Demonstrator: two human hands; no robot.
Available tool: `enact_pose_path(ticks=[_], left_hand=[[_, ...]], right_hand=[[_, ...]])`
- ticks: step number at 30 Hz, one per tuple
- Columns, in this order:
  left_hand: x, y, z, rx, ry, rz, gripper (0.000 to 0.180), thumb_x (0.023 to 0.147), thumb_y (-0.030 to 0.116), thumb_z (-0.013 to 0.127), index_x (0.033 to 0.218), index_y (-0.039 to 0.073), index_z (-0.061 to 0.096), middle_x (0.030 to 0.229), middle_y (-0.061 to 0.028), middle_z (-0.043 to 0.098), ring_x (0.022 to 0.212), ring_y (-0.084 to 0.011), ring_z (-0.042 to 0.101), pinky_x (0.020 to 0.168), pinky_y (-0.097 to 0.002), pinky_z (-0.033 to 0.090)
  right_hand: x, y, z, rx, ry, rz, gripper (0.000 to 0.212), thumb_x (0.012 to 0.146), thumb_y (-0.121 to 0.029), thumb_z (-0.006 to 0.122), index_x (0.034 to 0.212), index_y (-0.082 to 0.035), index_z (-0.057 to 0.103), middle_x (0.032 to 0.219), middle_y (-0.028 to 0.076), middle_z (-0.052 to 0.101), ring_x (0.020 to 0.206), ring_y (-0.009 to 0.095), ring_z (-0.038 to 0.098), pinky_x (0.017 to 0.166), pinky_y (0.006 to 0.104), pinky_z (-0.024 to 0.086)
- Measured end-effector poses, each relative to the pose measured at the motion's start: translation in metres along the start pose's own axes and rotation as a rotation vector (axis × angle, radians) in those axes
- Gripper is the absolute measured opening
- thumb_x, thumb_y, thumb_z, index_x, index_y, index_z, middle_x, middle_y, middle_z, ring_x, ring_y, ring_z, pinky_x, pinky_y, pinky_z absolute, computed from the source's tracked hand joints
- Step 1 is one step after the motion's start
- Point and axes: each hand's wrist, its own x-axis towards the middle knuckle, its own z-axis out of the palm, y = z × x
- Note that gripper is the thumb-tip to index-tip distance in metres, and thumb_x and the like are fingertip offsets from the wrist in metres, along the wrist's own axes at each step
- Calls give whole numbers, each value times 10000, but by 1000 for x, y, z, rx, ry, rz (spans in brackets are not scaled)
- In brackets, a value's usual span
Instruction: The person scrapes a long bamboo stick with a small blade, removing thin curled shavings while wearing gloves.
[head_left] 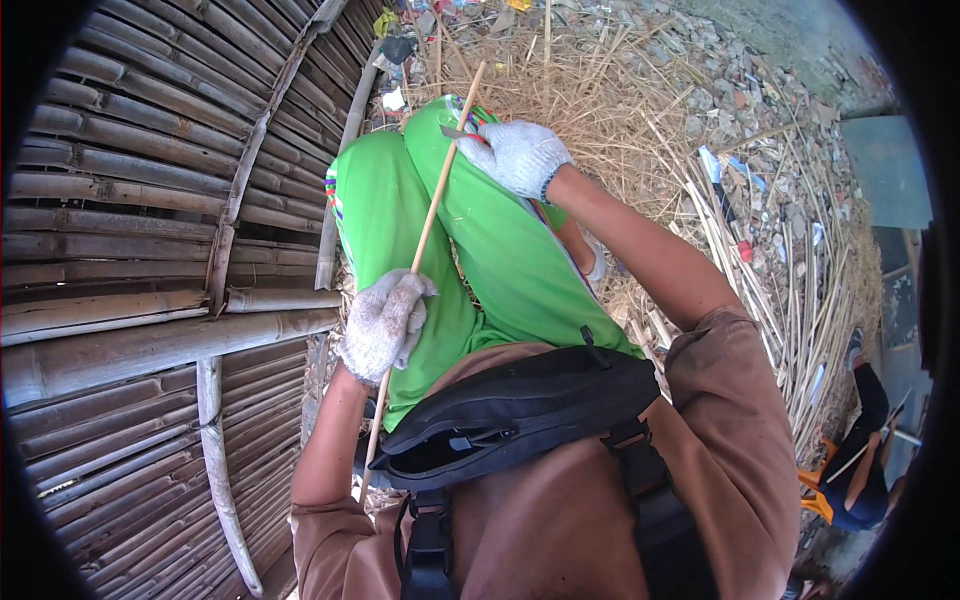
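Observation:
A long, thin bamboo stick (pixel 432 215) slants across my green-trousered legs (pixel 500 240), its lower end running down past my waist. My left hand (pixel 383 325), in a whitish work glove, is closed round the stick's middle. Near the far end, over my knee, my gloved right hand (pixel 524 158) is closed on a small knife (pixel 456 133). Its short dark blade lies against the stick, while most of the handle is hidden in the glove. A black waist bag (pixel 520 415) rests across my lap, partly unzipped.
A bamboo-slat wall (pixel 130 190) stands close on my left. Straw and shavings (pixel 600 90) cover the littered ground ahead. Many split bamboo strips (pixel 790 340) lie to my right. Beyond them, another person in dark clothing (pixel 865 470) sits on an orange chair (pixel 815 490), holding a stick.

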Motion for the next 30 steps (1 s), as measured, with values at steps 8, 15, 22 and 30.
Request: enact_pose_path(ticks=[8, 15, 22, 30], left_hand=[[-40, -8, -2, 214, 86, 7, 377, 1163, 349, 528, 1153, 13, 699, 621, 9, 545, 462, -64, 473, 431, -277, 380], [-98, -48, -20, 384, 86, 150, 415, 1160, 385, 519, 1136, 16, 708, 646, -7, 581, 564, -104, 553, 552, -303, 445], [-105, -66, -19, 415, 185, 185, 313, 1129, 294, 597, 1211, 11, 701, 664, -16, 614, 605, -117, 593, 592, -325, 483], [-23, -36, -12, 644, 278, 435, 258, 1112, 236, 630, 1181, 4, 717, 705, -142, 675, 625, -268, 697, 623, -401, 551]], right_hand=[[-3, -12, -7, -48, -60, 45, 776, 1085, -741, 340, 1015, -118, 796, 1024, 252, 791, 951, 432, 776, 881, 579, 604], [-2, -5, -5, -46, -37, 6, 737, 1084, -711, 375, 1042, -110, 799, 1039, 253, 790, 974, 447, 771, 894, 586, 599], [0, -2, -3, -22, -49, -5, 684, 1080, -690, 412, 1094, -124, 795, 1070, 244, 790, 971, 449, 770, 896, 582, 604], [0, -5, -6, -56, -36, -15, 728, 1083, -698, 392, 1018, -106, 813, 1005, 264, 785, 946, 450, 772, 888, 588, 605]])
